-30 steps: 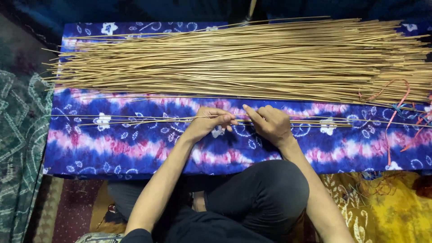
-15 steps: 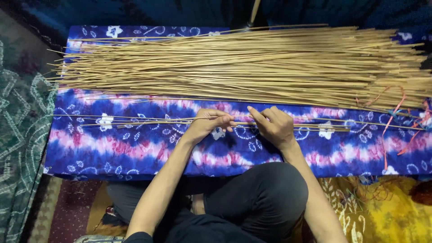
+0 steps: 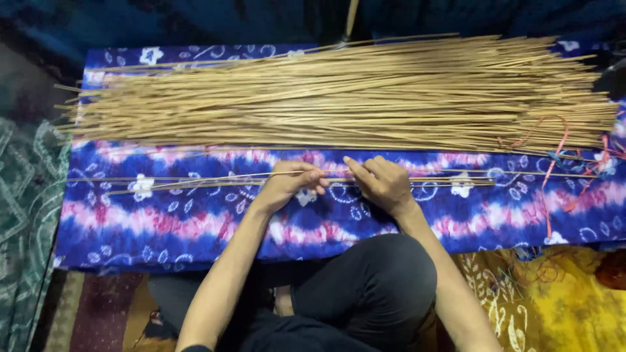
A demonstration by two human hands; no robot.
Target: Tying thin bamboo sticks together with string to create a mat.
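As I look down from the head camera, the widest thing before me is the blue, purple and pink tie-dyed cloth [image 3: 195, 221] with white flower prints, spread flat across the view; on its far half lies the big heap of thin tan sticks [image 3: 339, 98], laid lengthwise left to right, their ends ragged at both sides; some orange-red strings [image 3: 554, 163] curl over the cloth near the heap's right end; a green patterned fabric [image 3: 26, 215] lies off the left edge of the cloth, and a yellow patterned fabric [image 3: 554, 300] shows at the lower right; my legs in dark trousers [image 3: 365, 293] are folded just under the near edge of the cloth; nearer to me than the heap, and apart from it, a few loose sticks [image 3: 163, 182] lie in a thin row across the cloth, running from the left side past both hands toward the right; my left hand [image 3: 290, 186] rests on this row with its fingers curled, thumb and fingertips pinching the sticks; my right hand [image 3: 381, 182] sits just beside it, nearly touching, knuckles up, its fingers closed on the same sticks, the index finger stretched along them toward the left hand.
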